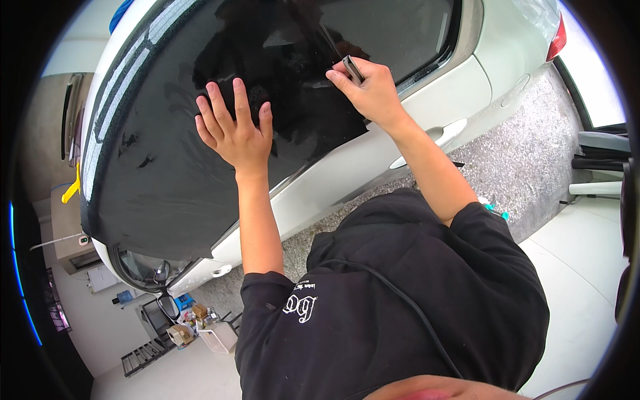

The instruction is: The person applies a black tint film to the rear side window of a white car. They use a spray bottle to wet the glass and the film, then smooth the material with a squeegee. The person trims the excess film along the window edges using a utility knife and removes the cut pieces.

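Note:
A dark sheet of window film [170,195] covers the side glass of a white car [440,82], with creases and smears on its surface. My left hand [240,122] is spread flat on the film, fingers apart, holding nothing. To its right, my right hand [372,90] grips a slim metal-handled cutter [353,69] near the rear door window [400,37]. The tip of the cutter is hidden by my fingers, so I cannot tell whether it touches the film. A cut corner of the film lies over the door's upper edge below my right hand.
A door handle [452,132] juts out below my right forearm. At the far left are a yellow tool [72,187] and the car's side mirror [167,305]. A white bin [218,337] and boxes [180,335] stand at lower left. Speckled grey matting [530,130] lies beside the car.

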Action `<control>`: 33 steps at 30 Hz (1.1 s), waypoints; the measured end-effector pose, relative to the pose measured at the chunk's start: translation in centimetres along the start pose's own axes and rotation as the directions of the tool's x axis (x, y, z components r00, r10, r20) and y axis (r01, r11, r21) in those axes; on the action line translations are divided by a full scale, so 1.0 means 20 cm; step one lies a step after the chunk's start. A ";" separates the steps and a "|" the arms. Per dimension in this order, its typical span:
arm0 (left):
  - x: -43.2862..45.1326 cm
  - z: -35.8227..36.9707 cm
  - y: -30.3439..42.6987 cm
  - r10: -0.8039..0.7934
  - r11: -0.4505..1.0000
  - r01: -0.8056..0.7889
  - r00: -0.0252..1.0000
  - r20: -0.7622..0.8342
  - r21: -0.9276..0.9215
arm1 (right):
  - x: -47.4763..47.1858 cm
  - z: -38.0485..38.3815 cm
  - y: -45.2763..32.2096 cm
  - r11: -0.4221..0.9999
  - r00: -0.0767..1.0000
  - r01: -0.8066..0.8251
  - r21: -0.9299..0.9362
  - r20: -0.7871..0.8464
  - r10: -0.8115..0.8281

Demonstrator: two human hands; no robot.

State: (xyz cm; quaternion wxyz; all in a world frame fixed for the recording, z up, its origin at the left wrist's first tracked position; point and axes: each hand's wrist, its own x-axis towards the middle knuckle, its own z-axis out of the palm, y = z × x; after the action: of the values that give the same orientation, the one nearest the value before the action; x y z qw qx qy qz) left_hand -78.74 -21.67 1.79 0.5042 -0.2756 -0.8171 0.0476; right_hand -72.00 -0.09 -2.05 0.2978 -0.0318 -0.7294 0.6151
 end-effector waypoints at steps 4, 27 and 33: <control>-0.01 0.00 -0.01 0.001 1.000 -0.001 1.000 0.008 0.004 | 0.00 0.01 0.00 1.000 1.000 -0.020 -0.001 0.005 0.020; -0.40 -0.34 0.23 -0.249 0.483 0.400 0.916 0.316 -0.779 | -0.16 -0.02 -0.19 0.936 0.899 0.307 0.175 0.271 -0.345; -0.36 -0.37 0.20 -0.724 -0.248 0.564 0.432 0.538 -0.787 | 0.16 -0.11 -0.23 0.770 0.726 0.634 0.069 0.288 -0.624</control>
State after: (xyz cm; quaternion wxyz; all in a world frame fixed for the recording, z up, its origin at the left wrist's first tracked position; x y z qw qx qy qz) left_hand -68.33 -23.35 -1.79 0.2261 -0.0353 -0.6371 -0.7360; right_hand -72.10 2.09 3.60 0.3758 0.3038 -0.7433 0.4627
